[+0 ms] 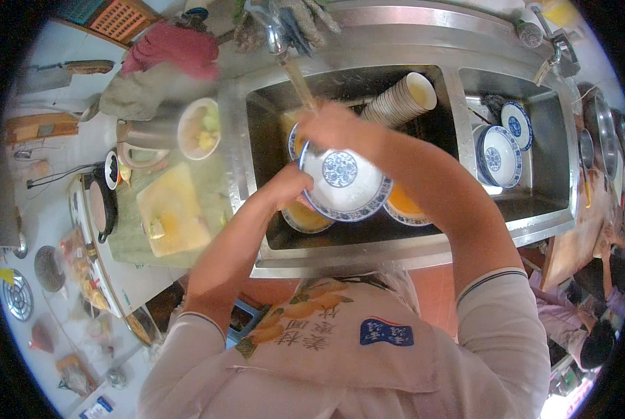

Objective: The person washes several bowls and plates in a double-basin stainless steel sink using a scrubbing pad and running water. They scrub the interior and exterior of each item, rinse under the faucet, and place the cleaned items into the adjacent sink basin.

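Observation:
My left hand [290,187] grips the left rim of a blue-and-white patterned dish [350,191], tilted over the larger steel sink basin [344,245]. Above the dish's upper rim, under the running faucet [277,44], is my right hand [338,128]; it is blurred, and what its fingers hold is hidden. Below the dish, more patterned dishes lie in the basin, one with yellowish liquid [307,217] and one with orange liquid [407,201]. A stack of white bowls [401,99] lies on its side behind my right wrist.
The smaller basin [540,196] at right holds stacked patterned bowls [503,157] and a plate [517,125]. On the left counter are a cutting board [173,209], a bowl of chopped vegetables [200,128] and a metal pitcher [147,137]. A second faucet [556,52] stands back right. Another person [569,319] is at far right.

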Demonstrator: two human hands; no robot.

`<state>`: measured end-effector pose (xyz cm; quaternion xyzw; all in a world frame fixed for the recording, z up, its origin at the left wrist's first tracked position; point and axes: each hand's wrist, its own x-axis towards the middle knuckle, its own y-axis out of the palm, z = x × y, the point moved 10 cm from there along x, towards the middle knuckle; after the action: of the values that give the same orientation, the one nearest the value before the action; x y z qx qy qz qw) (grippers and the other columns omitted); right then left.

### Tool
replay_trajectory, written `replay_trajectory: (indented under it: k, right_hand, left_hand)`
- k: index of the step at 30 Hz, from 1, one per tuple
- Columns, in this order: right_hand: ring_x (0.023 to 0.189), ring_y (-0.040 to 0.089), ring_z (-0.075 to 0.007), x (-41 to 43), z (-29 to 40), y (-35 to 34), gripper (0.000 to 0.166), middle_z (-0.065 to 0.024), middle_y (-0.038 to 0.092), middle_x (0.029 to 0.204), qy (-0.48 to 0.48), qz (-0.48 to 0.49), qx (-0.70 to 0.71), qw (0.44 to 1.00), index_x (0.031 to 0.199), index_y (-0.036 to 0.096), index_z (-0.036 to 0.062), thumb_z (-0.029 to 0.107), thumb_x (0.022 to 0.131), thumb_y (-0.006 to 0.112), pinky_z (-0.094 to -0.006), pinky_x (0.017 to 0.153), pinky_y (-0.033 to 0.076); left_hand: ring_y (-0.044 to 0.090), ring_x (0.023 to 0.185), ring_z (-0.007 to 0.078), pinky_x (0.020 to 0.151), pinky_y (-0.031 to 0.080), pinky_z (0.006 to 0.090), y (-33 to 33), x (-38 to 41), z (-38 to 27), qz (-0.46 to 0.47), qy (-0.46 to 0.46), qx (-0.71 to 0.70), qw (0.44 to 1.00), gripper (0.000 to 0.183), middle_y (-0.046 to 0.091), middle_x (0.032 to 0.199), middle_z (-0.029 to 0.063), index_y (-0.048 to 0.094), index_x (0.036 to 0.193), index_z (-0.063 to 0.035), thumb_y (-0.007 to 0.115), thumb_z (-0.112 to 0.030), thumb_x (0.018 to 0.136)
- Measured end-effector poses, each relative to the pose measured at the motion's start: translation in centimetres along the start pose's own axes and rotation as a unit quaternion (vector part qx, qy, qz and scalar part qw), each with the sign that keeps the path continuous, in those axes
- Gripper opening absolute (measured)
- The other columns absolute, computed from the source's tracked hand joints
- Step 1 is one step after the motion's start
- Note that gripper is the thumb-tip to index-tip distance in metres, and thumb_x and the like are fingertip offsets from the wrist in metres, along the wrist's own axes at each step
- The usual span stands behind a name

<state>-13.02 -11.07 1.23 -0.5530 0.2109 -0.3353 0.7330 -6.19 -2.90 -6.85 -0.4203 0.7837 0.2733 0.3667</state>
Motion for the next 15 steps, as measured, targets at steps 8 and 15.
replay_trajectory:
  k: [8, 15]
  right_hand:
    - [0.086, 0.064, -0.0361, -2.0, -3.8, 2.8, 0.025, -0.0168, 0.066, 0.087, 0.045, 0.06, 0.09, 0.993, 0.082, 0.067, 0.0039, 0.028, 0.076, 0.064, -0.0456, 0.075, 0.051]
    - [0.092, 0.063, -0.0393, -15.5, -14.2, 10.6, 0.043, -0.0261, 0.064, 0.097, 0.505, -0.148, 0.337, 0.78, 0.105, 0.062, -0.0018, 0.036, 0.084, 0.06, -0.0441, 0.085, 0.049]
  left_hand:
    - [0.066, 0.078, 0.0313, 0.062, 0.058, 0.0497, -0.1, 1.0, 0.6, -0.016, 0.018, -0.037, 0.999, 0.037, 0.064, 0.095, 0.0166, 0.057, 0.108, 0.006, 0.056, 0.004, 0.07]
    - [0.062, 0.088, 0.0353, 0.073, 0.056, 0.054, -1.7, 0.8, -0.9, -0.087, 0.12, -0.226, 0.963, 0.045, 0.057, 0.106, 0.021, 0.046, 0.117, 0.0095, 0.053, 0.005, 0.072]
